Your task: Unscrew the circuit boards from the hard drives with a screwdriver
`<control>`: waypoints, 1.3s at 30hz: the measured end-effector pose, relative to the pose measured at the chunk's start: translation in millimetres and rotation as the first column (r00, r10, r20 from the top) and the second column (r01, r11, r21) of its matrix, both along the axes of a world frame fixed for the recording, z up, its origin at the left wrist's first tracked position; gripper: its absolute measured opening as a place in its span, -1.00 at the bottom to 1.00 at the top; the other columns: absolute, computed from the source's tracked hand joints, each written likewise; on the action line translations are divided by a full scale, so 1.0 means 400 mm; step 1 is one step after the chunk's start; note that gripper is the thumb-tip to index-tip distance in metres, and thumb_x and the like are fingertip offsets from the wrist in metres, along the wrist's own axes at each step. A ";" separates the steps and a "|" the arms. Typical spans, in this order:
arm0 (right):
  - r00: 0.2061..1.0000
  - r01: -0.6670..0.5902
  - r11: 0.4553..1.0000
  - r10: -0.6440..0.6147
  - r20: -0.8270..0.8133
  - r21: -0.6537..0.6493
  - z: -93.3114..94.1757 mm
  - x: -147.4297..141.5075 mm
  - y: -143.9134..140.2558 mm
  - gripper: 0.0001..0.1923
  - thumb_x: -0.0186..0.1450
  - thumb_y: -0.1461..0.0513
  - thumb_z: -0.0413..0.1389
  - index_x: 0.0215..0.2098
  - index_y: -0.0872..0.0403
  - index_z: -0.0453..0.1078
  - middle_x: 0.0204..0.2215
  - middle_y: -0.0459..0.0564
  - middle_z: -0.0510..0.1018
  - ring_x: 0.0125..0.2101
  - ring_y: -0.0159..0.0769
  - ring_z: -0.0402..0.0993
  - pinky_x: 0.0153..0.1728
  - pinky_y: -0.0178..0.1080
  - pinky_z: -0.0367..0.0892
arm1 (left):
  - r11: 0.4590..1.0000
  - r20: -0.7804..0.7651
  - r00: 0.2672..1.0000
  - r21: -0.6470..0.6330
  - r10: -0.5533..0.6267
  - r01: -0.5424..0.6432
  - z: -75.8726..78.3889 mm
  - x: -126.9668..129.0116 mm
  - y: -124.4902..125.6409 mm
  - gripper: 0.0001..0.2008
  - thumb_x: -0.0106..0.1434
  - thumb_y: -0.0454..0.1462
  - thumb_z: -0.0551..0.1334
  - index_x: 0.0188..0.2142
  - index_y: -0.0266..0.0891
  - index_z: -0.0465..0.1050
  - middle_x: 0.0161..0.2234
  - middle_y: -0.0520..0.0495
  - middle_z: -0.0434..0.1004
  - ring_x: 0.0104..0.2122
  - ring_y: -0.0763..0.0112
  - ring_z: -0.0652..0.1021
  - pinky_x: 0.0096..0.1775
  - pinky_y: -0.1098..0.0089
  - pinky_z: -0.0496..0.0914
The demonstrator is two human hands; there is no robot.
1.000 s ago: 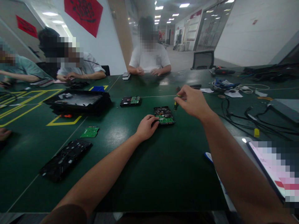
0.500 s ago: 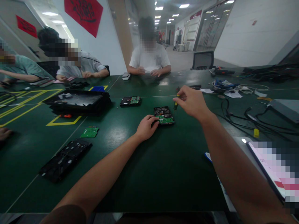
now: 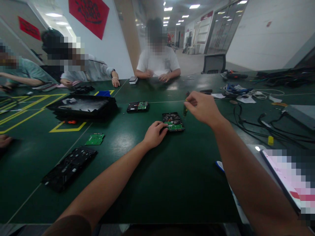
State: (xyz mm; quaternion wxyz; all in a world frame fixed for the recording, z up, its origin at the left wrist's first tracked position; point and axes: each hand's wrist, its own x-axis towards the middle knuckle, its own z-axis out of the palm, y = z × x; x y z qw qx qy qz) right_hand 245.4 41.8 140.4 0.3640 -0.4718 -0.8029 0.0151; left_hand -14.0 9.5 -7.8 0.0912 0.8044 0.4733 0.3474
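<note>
A hard drive (image 3: 173,121) with a green circuit board on top lies on the dark green table (image 3: 152,177). My left hand (image 3: 154,133) rests against its near left corner, fingers pressing the edge. My right hand (image 3: 203,107) hovers just right of the drive, pinching the top of a small screwdriver (image 3: 185,109) with a yellow and black handle, held upright beside the drive's far right corner.
A second hard drive (image 3: 137,106), a black tray (image 3: 82,106), a loose green board (image 3: 94,139) and a black panel (image 3: 69,167) lie to the left. Cables (image 3: 261,123) and a phone (image 3: 290,178) sit on the right. Several people sit along the far and left sides.
My right hand with the screwdriver has shifted very slightly; my left hand stays on the drive. A person at the far left has moved a hand onto the table.
</note>
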 end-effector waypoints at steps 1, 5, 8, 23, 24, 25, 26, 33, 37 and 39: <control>1.000 -0.008 1.000 0.008 0.011 0.007 -0.001 0.001 0.001 -0.94 0.35 0.21 0.23 -0.20 0.01 0.50 -0.26 0.04 0.68 -0.28 -0.11 0.60 -0.18 -0.04 0.46 | 1.000 0.001 1.000 -0.001 -0.001 0.001 0.000 0.000 0.000 -0.72 0.48 -0.19 0.23 0.11 -0.13 0.58 0.03 -0.19 0.55 0.07 0.13 0.58 0.15 0.09 0.50; 0.999 0.043 0.999 -0.043 0.004 0.029 -0.005 0.002 0.004 -0.89 0.33 0.20 0.24 -0.18 0.02 0.50 -0.26 0.06 0.67 -0.28 -0.07 0.59 -0.19 -0.02 0.45 | 1.000 0.000 1.000 -0.003 0.001 -0.001 0.000 0.001 0.001 -0.72 0.47 -0.18 0.24 0.11 -0.12 0.58 0.04 -0.20 0.55 0.07 0.12 0.58 0.15 0.06 0.50; 0.999 0.051 0.998 -0.051 -0.007 0.031 -0.006 0.002 0.005 -0.87 0.32 0.16 0.27 -0.19 0.01 0.50 -0.28 0.06 0.66 -0.27 -0.05 0.58 -0.20 -0.01 0.44 | 1.000 0.002 1.000 -0.006 0.002 -0.002 0.001 0.002 -0.001 -0.72 0.48 -0.18 0.24 0.11 -0.13 0.58 0.04 -0.20 0.55 0.07 0.11 0.58 0.15 0.06 0.50; 1.000 0.026 0.999 -0.026 0.006 0.022 0.000 0.001 0.002 -0.92 0.34 0.21 0.25 -0.21 0.02 0.49 -0.27 0.07 0.64 -0.25 -0.05 0.57 -0.15 0.01 0.42 | 1.000 0.005 1.000 -0.006 -0.004 0.004 0.000 0.000 0.002 -0.72 0.48 -0.18 0.23 0.11 -0.11 0.57 0.03 -0.19 0.55 0.07 0.12 0.58 0.15 0.07 0.51; 1.000 0.014 1.000 -0.014 0.011 0.023 0.001 0.000 0.002 -0.94 0.34 0.22 0.24 -0.21 0.02 0.49 -0.26 0.07 0.64 -0.24 -0.06 0.57 -0.14 0.01 0.42 | 1.000 0.006 1.000 -0.006 -0.004 0.004 0.000 0.001 0.002 -0.72 0.48 -0.18 0.23 0.11 -0.11 0.58 0.03 -0.19 0.55 0.07 0.12 0.58 0.15 0.07 0.50; 1.000 0.007 1.000 -0.007 0.017 0.025 0.001 0.000 0.002 -0.95 0.34 0.23 0.23 -0.21 0.02 0.48 -0.25 0.07 0.64 -0.24 -0.06 0.57 -0.14 0.01 0.42 | 1.000 0.007 1.000 -0.005 -0.004 0.004 0.000 0.001 0.002 -0.72 0.47 -0.19 0.24 0.11 -0.11 0.58 0.03 -0.19 0.55 0.07 0.12 0.58 0.15 0.07 0.50; 1.000 0.004 1.000 -0.004 0.023 0.026 0.002 -0.001 0.001 -0.95 0.34 0.24 0.22 -0.21 0.02 0.48 -0.24 0.08 0.64 -0.25 -0.06 0.57 -0.14 0.02 0.42 | 1.000 0.006 1.000 -0.005 -0.002 0.002 0.000 0.001 0.001 -0.72 0.47 -0.19 0.24 0.11 -0.11 0.58 0.03 -0.19 0.55 0.07 0.12 0.58 0.16 0.07 0.50; 0.998 0.044 0.999 -0.044 -0.043 -0.010 0.002 -0.004 -0.007 -0.88 0.33 0.18 0.27 -0.20 0.02 0.46 -0.27 0.07 0.65 -0.26 -0.05 0.59 -0.17 -0.01 0.44 | 1.000 0.016 1.000 -0.003 -0.005 0.005 0.004 0.003 -0.003 -0.72 0.48 -0.18 0.23 0.10 -0.14 0.58 0.03 -0.19 0.55 0.06 0.13 0.58 0.15 0.08 0.50; 1.000 -0.013 1.000 0.013 -0.017 -0.018 0.004 -0.005 -0.008 -0.93 0.35 0.21 0.23 -0.20 0.01 0.45 -0.23 0.07 0.66 -0.24 -0.07 0.59 -0.13 -0.01 0.45 | 1.000 0.009 1.000 -0.008 -0.001 0.001 0.003 0.002 -0.002 -0.72 0.48 -0.18 0.23 0.10 -0.12 0.58 0.03 -0.19 0.55 0.07 0.13 0.58 0.16 0.07 0.49; 1.000 -0.014 1.000 0.014 0.008 -0.009 0.005 -0.005 -0.008 -0.92 0.34 0.24 0.22 -0.19 0.01 0.45 -0.21 0.08 0.66 -0.24 -0.07 0.58 -0.10 0.01 0.45 | 1.000 0.009 1.000 -0.006 -0.006 0.006 0.002 0.001 -0.001 -0.72 0.48 -0.18 0.23 0.11 -0.13 0.58 0.03 -0.19 0.55 0.07 0.13 0.58 0.16 0.08 0.50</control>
